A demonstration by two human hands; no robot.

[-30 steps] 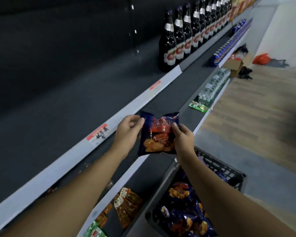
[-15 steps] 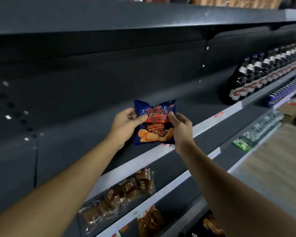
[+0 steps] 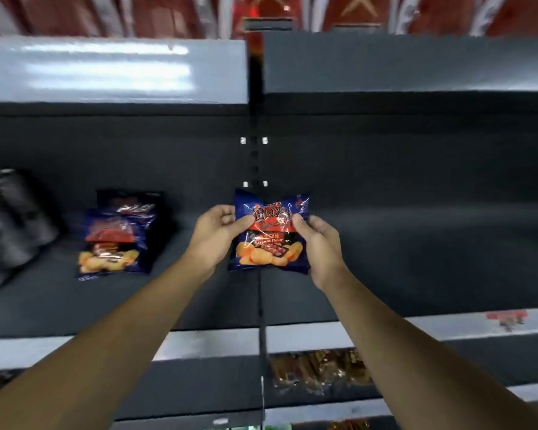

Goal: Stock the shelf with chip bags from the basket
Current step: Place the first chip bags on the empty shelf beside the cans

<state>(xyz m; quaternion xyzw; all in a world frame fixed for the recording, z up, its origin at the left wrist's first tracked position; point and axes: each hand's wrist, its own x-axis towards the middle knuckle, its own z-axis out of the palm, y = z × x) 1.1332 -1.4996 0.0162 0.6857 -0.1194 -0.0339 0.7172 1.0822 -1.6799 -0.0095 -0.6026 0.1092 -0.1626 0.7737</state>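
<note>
I hold a blue chip bag with a red band and pictured chips upright over the dark grey shelf, at the seam between two shelf sections. My left hand grips its left edge and my right hand grips its right edge, thumbs on the front. To the left, two matching chip bags stand on the same shelf, one behind the other. The basket is out of view.
Dark blurred packages sit at the shelf's far left. A grey shelf overhangs above, with red packages on top. Below the pale price rail, brown snack packs lie on a lower shelf.
The view has swung from the basket and aisle up to face the shelf squarely. Both hands have carried the bag up and in over the shelf, near two bags standing there.
</note>
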